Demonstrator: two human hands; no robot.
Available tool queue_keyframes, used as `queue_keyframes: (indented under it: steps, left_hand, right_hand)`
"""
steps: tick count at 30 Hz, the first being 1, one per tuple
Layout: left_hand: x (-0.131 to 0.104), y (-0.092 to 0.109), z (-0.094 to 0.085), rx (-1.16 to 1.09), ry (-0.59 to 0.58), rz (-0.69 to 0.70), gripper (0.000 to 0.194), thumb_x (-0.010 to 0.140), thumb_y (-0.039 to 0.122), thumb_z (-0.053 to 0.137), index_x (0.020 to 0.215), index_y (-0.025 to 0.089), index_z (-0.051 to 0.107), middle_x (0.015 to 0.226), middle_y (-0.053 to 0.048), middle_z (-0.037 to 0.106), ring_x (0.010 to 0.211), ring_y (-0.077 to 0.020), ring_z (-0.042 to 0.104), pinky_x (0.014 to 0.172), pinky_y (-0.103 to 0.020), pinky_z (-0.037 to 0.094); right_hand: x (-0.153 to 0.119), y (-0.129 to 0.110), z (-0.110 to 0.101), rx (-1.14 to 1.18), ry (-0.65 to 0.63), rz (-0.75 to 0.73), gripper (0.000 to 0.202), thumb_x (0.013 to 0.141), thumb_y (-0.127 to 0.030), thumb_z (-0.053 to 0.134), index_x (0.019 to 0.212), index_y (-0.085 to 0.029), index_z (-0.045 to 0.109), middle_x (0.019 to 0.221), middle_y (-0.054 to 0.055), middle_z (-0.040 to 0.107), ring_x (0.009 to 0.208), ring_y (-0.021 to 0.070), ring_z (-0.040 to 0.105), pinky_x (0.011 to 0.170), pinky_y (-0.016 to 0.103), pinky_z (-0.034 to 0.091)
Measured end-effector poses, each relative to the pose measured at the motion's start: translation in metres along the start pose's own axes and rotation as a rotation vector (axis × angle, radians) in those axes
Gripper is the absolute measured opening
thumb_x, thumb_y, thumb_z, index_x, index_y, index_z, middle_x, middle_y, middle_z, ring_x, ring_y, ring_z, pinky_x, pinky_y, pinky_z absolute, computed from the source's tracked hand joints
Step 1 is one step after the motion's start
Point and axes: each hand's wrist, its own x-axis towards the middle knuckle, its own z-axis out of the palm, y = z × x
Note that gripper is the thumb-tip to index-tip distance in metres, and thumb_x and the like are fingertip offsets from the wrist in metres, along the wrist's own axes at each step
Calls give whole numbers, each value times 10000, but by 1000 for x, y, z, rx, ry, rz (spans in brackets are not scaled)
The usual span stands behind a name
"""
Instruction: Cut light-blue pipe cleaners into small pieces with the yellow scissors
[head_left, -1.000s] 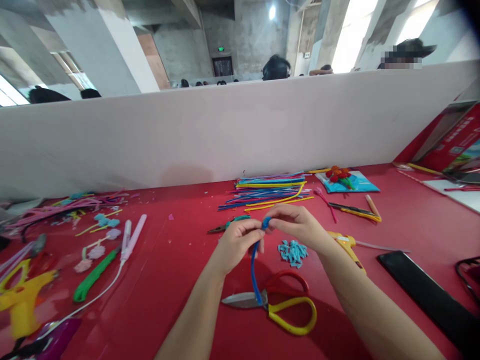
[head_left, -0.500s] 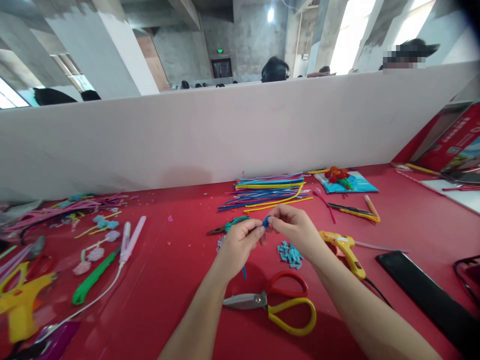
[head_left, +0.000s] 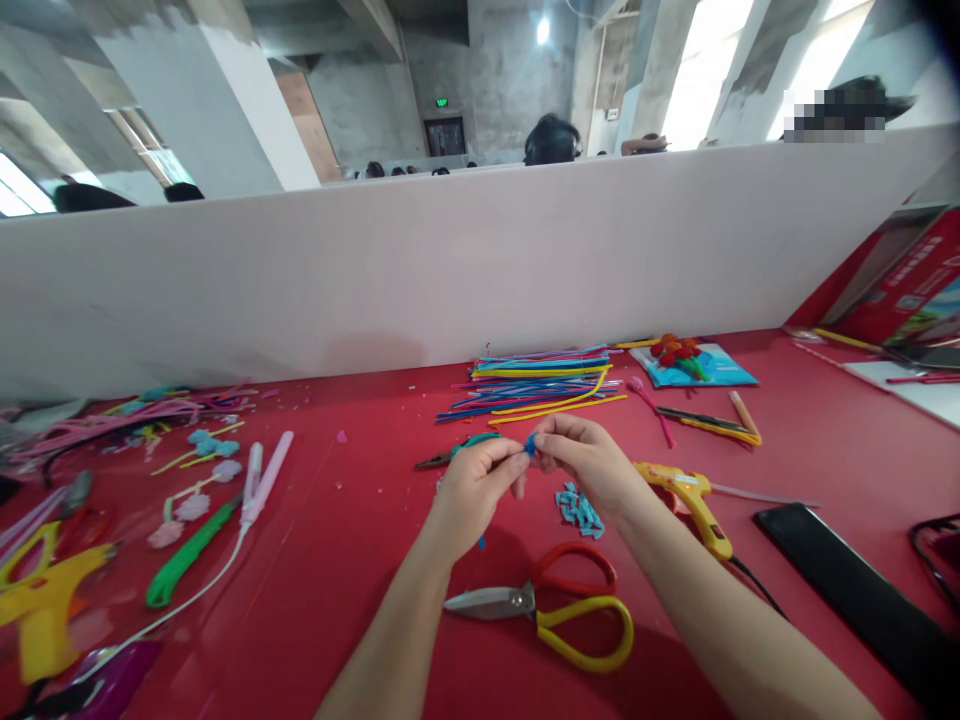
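A small blue piece (head_left: 531, 445) is pinched between my two hands above the red table (head_left: 330, 560). The fingertips of my left hand (head_left: 480, 485) close on its left side, and the thumb and fingers of my right hand (head_left: 581, 455) close on its right. A short blue strip end (head_left: 481, 543) shows below my left hand. Beneath my right hand lies a pile of light blue cut pieces (head_left: 579, 510). Scissors (head_left: 555, 610) with one red and one yellow handle lie nearer to me. Green-handled pliers (head_left: 457, 452) are partly hidden behind my left hand.
Colourful pipe cleaners (head_left: 540, 385) lie against the white partition (head_left: 450, 270). To the right are a yellow glue gun (head_left: 697, 505) and a black case (head_left: 847, 580). On the left are a green-handled tool (head_left: 187, 560), another yellow glue gun (head_left: 49, 610) and craft flowers (head_left: 193, 507).
Both hands have shifted only slightly, still holding the blue piece. Less of the blue strip shows under my left hand. A capped head beyond the partition has moved right.
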Motion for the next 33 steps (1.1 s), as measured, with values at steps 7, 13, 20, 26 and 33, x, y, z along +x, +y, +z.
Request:
queue_keyframes:
  steps: [7, 13, 20, 26, 33]
  left_hand:
    - [-1, -5, 4, -158, -1, -121, 215, 749, 321, 477, 634, 149, 533, 493, 27, 452, 475, -76, 360, 471, -197, 265]
    - [5, -14, 12, -385, 75, -263, 190, 711, 286, 503, 605, 130, 493, 462, 38, 411, 428, -52, 324, 417, -178, 207]
    - [6, -13, 4, -372, -57, -177, 211, 744, 309, 474, 682, 120, 545, 515, 21, 468, 400, -38, 284, 397, -198, 173]
    - [3, -7, 5, -316, -69, -136, 251, 776, 318, 439, 835, 118, 579, 537, 14, 482, 410, -43, 268, 402, -203, 161]
    - [7, -12, 10, -312, 78, -149, 228, 780, 314, 426, 737, 120, 538, 505, 20, 481, 375, -40, 249, 376, -195, 161]
  right_hand:
    - [-3, -9, -5, -243, -99, -72, 57, 715, -216, 504, 703, -163, 520, 602, -38, 508, 574, 80, 460, 567, 219, 353]
    - [-5, -6, 4, -474, 51, -142, 67, 702, -193, 475, 643, -169, 494, 577, -41, 486, 543, 78, 429, 512, 205, 331]
    - [0, -3, 2, -294, 26, -96, 88, 699, -235, 511, 650, -163, 503, 570, -41, 484, 548, 77, 442, 541, 210, 351]
    - [4, -1, -7, -156, -36, -50, 87, 719, -241, 512, 683, -163, 501, 577, -30, 508, 559, 85, 473, 582, 232, 389]
    - [-7, -5, 4, -970, 133, -607, 165, 773, -187, 447, 894, -177, 559, 855, 63, 562, 812, 159, 504, 731, 296, 404]
